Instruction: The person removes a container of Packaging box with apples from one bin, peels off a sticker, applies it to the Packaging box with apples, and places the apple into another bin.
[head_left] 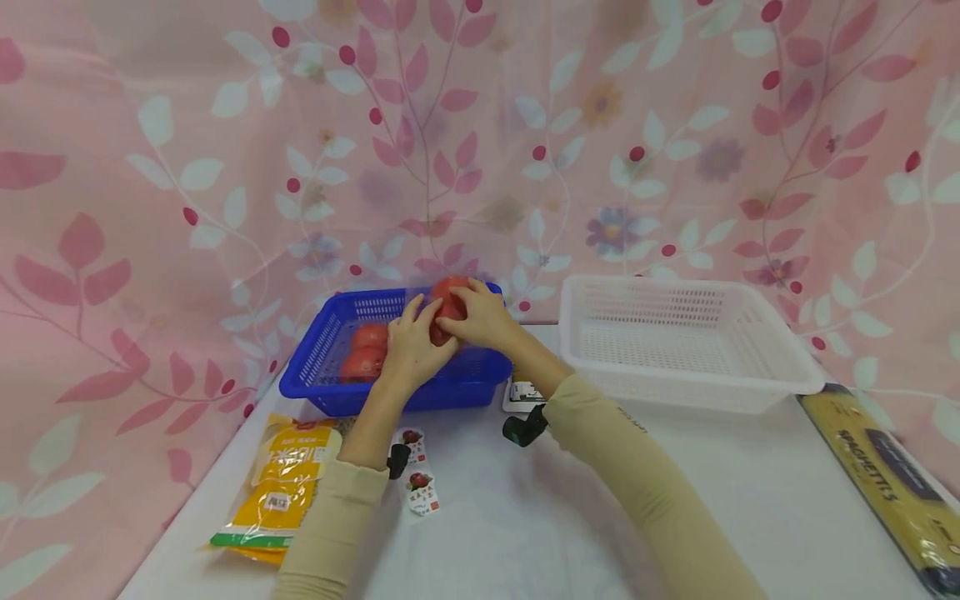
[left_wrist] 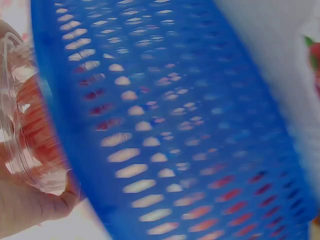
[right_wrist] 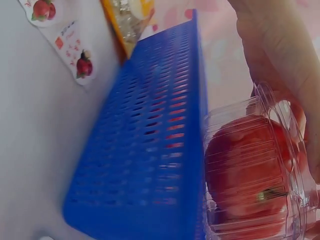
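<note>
Both hands hold a clear plastic box of tomatoes (right_wrist: 250, 170) at the right end of the blue basket (head_left: 322, 404). My left hand (head_left: 416, 346) grips its left side; in the left wrist view the thumb (left_wrist: 45, 205) presses the lower rim of the clear box (left_wrist: 30, 120). My right hand (head_left: 483, 317) holds the right side, its fingers over the rim in the right wrist view. The box stands tilted, and its lower part is behind the basket wall in both wrist views. More tomatoes (head_left: 363, 362) lie in the basket's left half.
A white basket (head_left: 675, 387) stands at the right, with a spaghetti packet (head_left: 877, 475) beside it. A yellow bag (head_left: 288, 475) lies at front left, near two fruit-printed labels (head_left: 422, 492). A small package (head_left: 522, 392) sits between the baskets. A floral curtain (head_left: 480, 150) hangs behind.
</note>
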